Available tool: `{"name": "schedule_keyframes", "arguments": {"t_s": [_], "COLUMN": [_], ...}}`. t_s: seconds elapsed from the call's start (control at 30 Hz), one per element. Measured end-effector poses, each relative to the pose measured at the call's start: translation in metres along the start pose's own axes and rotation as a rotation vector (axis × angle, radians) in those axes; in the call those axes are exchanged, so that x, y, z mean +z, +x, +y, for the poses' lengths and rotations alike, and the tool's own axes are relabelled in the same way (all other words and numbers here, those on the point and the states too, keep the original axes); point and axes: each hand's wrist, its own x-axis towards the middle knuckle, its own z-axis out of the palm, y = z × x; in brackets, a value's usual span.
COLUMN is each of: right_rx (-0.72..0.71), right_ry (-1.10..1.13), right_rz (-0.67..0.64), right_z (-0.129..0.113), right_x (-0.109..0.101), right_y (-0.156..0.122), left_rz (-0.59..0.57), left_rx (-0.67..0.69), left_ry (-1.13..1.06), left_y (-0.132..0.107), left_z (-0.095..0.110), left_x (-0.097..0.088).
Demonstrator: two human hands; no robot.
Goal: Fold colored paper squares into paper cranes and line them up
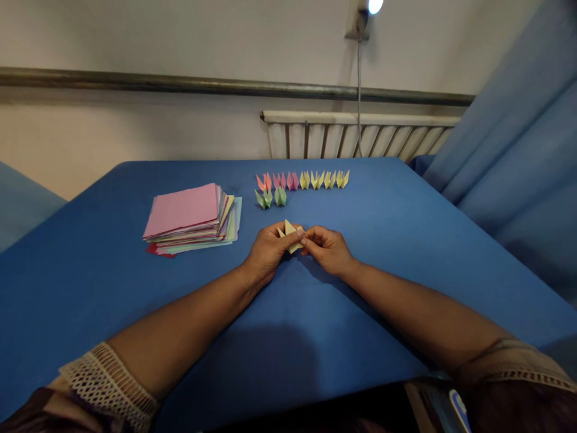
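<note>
Between my two hands is a pale yellow folded paper crane (291, 236), its points sticking up. My left hand (267, 251) is closed on it, with the thumb lying across its front. From the other side, my right hand (330, 248) pinches the crane's right end between thumb and fingertips; the exact part gripped is hidden. Beyond my hands stand finished-looking paper cranes in two rows: a back row with an orange one (264, 182), pink ones (293, 181) and several yellow ones (317, 180), and two green ones (280, 196) in front.
A thick stack of coloured paper (184, 210), pink on top, lies left of my hands on the blue table (369, 240). Behind the table are a wall rail (180, 82) and a radiator (333, 132), with a hanging cable (359, 90). A blue curtain (518, 120) hangs at the right.
</note>
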Motion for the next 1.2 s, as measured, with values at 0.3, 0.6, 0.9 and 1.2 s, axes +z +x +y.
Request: {"name": "schedule_keyframes", "arguments": {"t_s": [0.3, 0.6, 0.9, 1.2], "right_rx": [-0.017, -0.021, -0.033, -0.024], "right_ry": [0.013, 0.011, -0.028, -0.023], "right_rz": [-0.027, -0.026, -0.059, -0.010], "right_z": [0.0028, 0.0042, 0.0061, 0.0066], "right_x": [0.0033, 0.0043, 0.0029, 0.0012], "right_y": [0.0000, 0.0023, 0.0012, 0.0030], "left_rz": [0.024, 0.008, 0.019, -0.018], "left_rx": [0.020, 0.006, 0.056, 0.025], "left_ry": [0.064, 0.059, 0.087, 0.060], "left_y": [0.0008, 0.0013, 0.0018, 0.0030], "left_z": [0.0006, 0.0020, 0.0010, 0.0001], "left_x": [-0.0034, -0.0045, -0.0061, -0.0053]}}
